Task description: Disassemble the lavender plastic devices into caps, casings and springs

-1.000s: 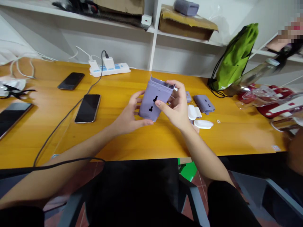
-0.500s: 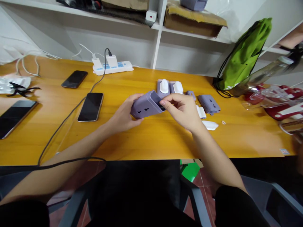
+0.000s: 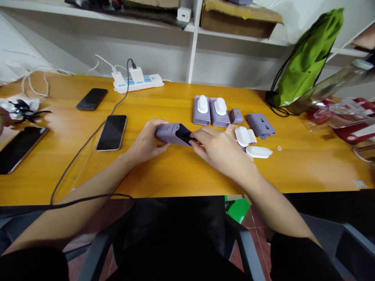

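Observation:
My left hand point(image 3: 146, 142) is wrapped round the left end of a purple plastic housing point(image 3: 167, 133) with rows of small holes in its face. The housing's right end gapes, and a dark part point(image 3: 183, 134) shows inside. At that opening, my right hand point(image 3: 218, 150) has thumb and fingers pinched together; what they grip, if anything, is hidden. Behind the hands stand two similar purple housings point(image 3: 201, 116) with white oval pieces on them. To their right are a small purple block point(image 3: 236, 116) and a purple cover point(image 3: 261, 125) with keyhole slots.
White oval pieces point(image 3: 259, 152) lie right of my right hand. Phones point(image 3: 112, 132) rest on the left, a dark cable point(image 3: 88, 144) running past them. A power strip point(image 3: 139, 83) and green bag point(image 3: 310, 58) stand at the back. Part of another person's hand point(image 3: 3, 118) shows at the left edge.
The housing has rolled in my left hand, so its holed face shows instead of the keyhole slots. My right hand has moved slightly left and down, staying at the opening.

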A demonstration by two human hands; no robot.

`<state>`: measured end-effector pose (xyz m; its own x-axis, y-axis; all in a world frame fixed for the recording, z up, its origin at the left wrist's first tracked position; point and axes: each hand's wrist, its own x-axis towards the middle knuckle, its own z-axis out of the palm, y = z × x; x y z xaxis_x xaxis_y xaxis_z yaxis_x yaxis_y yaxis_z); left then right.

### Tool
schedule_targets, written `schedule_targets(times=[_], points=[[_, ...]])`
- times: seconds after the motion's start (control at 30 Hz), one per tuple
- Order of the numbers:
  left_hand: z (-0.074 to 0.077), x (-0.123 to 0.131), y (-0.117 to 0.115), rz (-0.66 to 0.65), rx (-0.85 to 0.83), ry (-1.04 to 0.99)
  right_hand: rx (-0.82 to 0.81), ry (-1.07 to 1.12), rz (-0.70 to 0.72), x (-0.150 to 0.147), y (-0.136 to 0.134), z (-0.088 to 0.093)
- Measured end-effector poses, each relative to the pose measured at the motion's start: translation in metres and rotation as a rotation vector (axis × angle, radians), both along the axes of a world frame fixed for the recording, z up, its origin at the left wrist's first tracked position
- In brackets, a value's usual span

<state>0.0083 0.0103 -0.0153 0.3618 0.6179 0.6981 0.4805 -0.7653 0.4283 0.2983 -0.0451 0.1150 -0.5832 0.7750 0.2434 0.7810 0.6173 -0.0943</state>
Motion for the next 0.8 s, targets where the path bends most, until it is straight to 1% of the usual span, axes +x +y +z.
schedule_targets(times=[0.1,0.23,0.3,0.37,0.47,0.53,0.6,0.63,0.7,0.73,0.8], points=[[-0.003,-0.002,0.001,0.001,0.002,-0.018,0.077,-0.016,0.007,-0.003,-0.006,0.001],[-0.009,-0.003,0.003,-0.02,-0.038,-0.038,0.07,0.105,0.109,-0.003,-0.007,0.001],[-0.015,-0.005,0.005,-0.048,-0.067,-0.058,0.061,0.179,0.173,-0.004,-0.006,-0.003],[-0.021,-0.007,0.01,-0.104,-0.088,-0.101,0.056,0.244,0.227,-0.007,-0.007,-0.011],[-0.025,-0.011,0.014,-0.16,-0.097,-0.159,0.049,0.346,0.257,-0.009,-0.01,-0.022],[-0.018,-0.013,0.013,-0.117,-0.151,-0.124,0.021,0.439,0.23,-0.009,-0.011,-0.026],[-0.006,-0.013,0.009,-0.072,-0.256,-0.031,-0.064,0.521,0.188,-0.006,-0.007,-0.026],[0.0,-0.013,0.007,-0.072,-0.307,0.02,-0.123,0.547,0.165,-0.004,-0.002,-0.027],[0.012,-0.011,0.003,-0.106,-0.379,0.091,-0.242,0.578,0.115,0.001,0.01,-0.03],[0.015,-0.011,0.001,-0.132,-0.398,0.099,-0.288,0.596,0.088,0.004,0.018,-0.034],[0.016,-0.009,0.0,-0.178,-0.421,0.052,-0.359,0.657,0.032,0.009,0.035,-0.046]])
